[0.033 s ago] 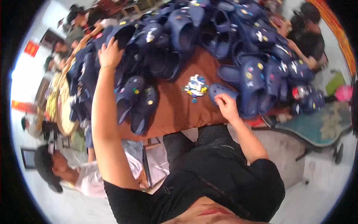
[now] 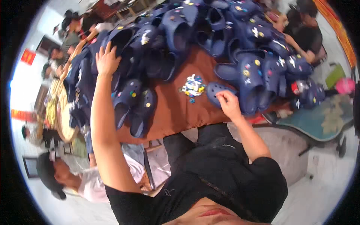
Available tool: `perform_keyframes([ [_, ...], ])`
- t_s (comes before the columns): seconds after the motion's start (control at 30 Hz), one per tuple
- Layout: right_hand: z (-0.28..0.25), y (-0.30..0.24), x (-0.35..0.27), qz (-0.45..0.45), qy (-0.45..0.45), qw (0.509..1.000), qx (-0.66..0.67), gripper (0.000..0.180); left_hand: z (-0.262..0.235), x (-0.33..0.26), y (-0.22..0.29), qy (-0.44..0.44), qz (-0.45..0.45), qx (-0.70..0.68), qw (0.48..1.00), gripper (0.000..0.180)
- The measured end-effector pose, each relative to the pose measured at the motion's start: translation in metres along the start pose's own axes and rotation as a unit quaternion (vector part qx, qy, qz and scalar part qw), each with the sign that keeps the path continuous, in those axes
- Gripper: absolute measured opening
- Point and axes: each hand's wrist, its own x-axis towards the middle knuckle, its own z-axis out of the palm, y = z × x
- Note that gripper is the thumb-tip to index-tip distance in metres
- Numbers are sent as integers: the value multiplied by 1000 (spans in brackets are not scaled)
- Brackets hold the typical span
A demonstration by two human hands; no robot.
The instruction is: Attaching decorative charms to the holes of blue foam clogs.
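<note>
Left hand [image 2: 107,60] laid flat, fingers spread, grip apart, on a far-left heap of navy foam clogs [image 2: 127,41]. Brown counter [image 2: 176,112] bearing a small pile of colourful charms [image 2: 192,87] mid-scene. Right hand [image 2: 227,103], grip pinched on a perforated, rounded navy clog [image 2: 217,90] just right of the charms.

Single head-worn fisheye view, looks steeply down over the person's own chest onto the brown worktop [image 2: 176,112], close range. Rim bends hard. Both forearms enter from below; seated people show along left and top edges.
</note>
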Motion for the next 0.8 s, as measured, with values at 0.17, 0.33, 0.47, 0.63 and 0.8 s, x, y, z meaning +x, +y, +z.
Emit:
perform_keyframes([
  [0.17, -76, 6, 28, -79, 230, 925, -292, 32, 6, -12, 17, 7, 24, -40, 999, 49],
  [0.33, -115, 33, 16, 97, 187, 845, -492, 54, 0, -37, 30, 90, 59, -78, 991, 46],
  [0.47, -118, 43, 24, 72, 147, 865, -475, 44, -9, -70, 44, 132, 97, -128, 978, 42],
  [0.63, -102, 14, 49, -99, 230, 892, -376, 31, -16, -129, 89, 92, 125, -327, 932, 38],
  [0.8, -27, -42, 66, -182, 150, 941, -243, 31, -20, -194, 124, 10, 104, -519, 849, 31],
])
